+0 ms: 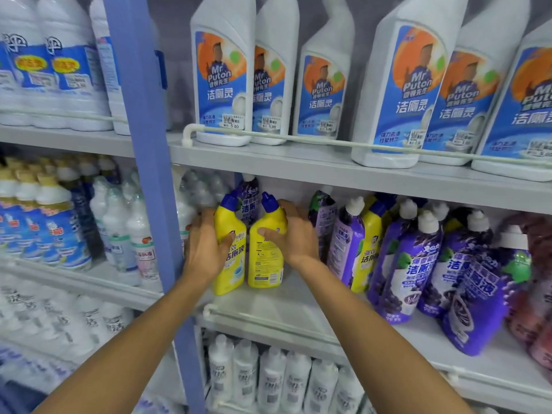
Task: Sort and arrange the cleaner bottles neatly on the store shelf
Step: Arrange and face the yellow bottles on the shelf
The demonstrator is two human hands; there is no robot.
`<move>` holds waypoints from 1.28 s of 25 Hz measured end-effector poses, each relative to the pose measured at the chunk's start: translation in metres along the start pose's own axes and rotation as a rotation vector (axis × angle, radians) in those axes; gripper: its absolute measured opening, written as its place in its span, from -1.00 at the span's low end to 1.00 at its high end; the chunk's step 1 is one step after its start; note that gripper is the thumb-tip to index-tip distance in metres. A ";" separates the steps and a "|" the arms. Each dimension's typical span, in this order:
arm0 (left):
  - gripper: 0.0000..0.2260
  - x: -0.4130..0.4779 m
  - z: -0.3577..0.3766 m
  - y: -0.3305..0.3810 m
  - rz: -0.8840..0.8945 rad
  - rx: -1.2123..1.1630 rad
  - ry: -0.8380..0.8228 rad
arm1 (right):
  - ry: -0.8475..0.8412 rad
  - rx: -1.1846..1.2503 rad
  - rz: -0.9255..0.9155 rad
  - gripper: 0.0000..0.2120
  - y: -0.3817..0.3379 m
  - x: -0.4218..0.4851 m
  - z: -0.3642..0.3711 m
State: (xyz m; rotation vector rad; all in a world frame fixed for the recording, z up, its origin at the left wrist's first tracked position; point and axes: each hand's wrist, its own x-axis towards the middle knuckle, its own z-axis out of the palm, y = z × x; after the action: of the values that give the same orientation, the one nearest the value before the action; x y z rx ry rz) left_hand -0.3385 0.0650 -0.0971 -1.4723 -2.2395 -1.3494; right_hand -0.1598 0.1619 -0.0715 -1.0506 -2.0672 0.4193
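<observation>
The left hand point(206, 243) curls its fingers round the left yellow bottle point(228, 264), and the right hand point(295, 237) curls round the right yellow bottle point(265, 258). Both bottles seem to rest upright, almost touching, at the left end of the middle shelf point(268, 309), near the blue post point(143, 144). The right one shows its back label with the barcode, so it may end up facing the wrong way unless it is turned. Their bent blue caps lean towards each other and could knock if the bottles are pressed closer. The purple bottles point(409, 264) to the right stand crowded and tilted, so a nudge from the right wrist could tip them. The lone purple bottle point(250, 201) behind may get hidden
</observation>
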 end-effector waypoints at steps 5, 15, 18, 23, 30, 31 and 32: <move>-0.54 0.003 0.000 0.000 -0.030 -0.019 -0.029 | -0.023 -0.006 -0.038 -0.27 0.008 0.001 -0.004; -0.50 0.006 0.028 0.021 -0.088 -0.206 -0.179 | 0.169 -0.113 0.144 -0.39 0.028 -0.007 -0.004; -0.53 0.001 0.042 0.010 -0.047 -0.263 -0.163 | 0.141 0.115 0.208 -0.38 0.047 -0.013 0.007; -0.54 0.021 0.068 0.018 -0.077 -0.237 -0.117 | 0.274 -0.013 0.267 -0.44 0.038 -0.005 0.025; -0.66 0.057 0.090 0.015 -0.085 -0.325 -0.161 | 0.337 -0.078 0.290 -0.59 0.030 0.027 0.051; -0.69 0.060 0.093 0.013 -0.083 -0.349 -0.169 | 0.349 -0.088 0.283 -0.59 0.034 0.031 0.053; -0.72 0.063 0.095 0.010 -0.076 -0.375 -0.170 | 0.352 -0.085 0.275 -0.59 0.037 0.032 0.056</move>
State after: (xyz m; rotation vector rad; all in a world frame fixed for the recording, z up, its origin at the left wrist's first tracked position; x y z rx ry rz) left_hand -0.3310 0.1780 -0.1130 -1.6873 -2.2497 -1.8122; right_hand -0.1932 0.2125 -0.1141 -1.3619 -1.6474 0.2599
